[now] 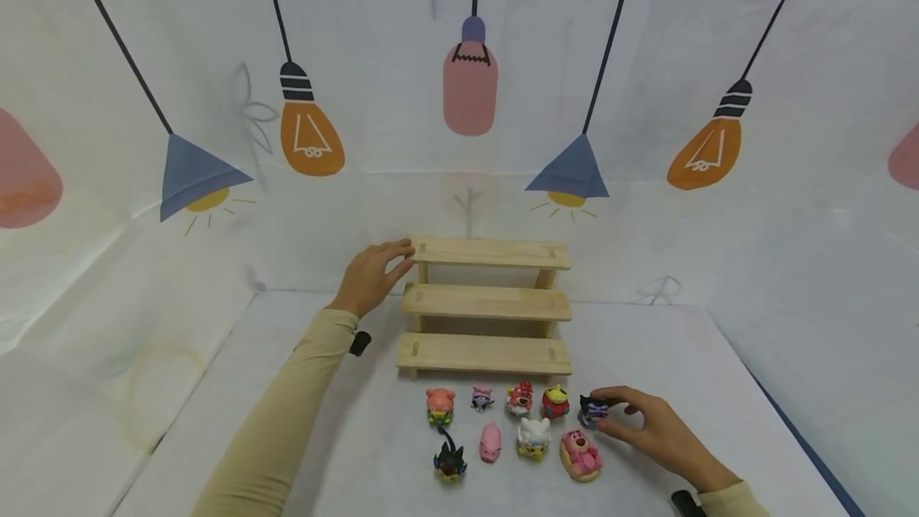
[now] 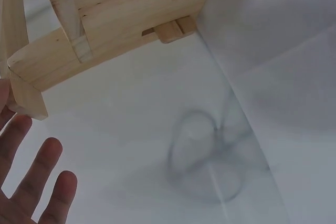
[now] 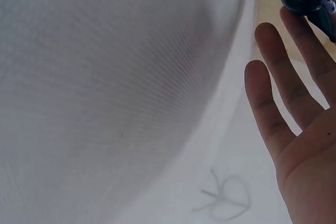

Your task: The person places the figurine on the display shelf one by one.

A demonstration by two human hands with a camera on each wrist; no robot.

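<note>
One black figure [image 1: 592, 410] pinched by right hand [image 1: 660, 429]

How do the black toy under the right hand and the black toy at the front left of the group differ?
The black toy with a purple bow sits at the right end of the back row, pinched by the right hand; the spiky black-haired toy stands at the front left, untouched. The first has a purple bow on a rounded body; the second shows a tall pointed tuft. Both are small dark figures on the white table.
</note>
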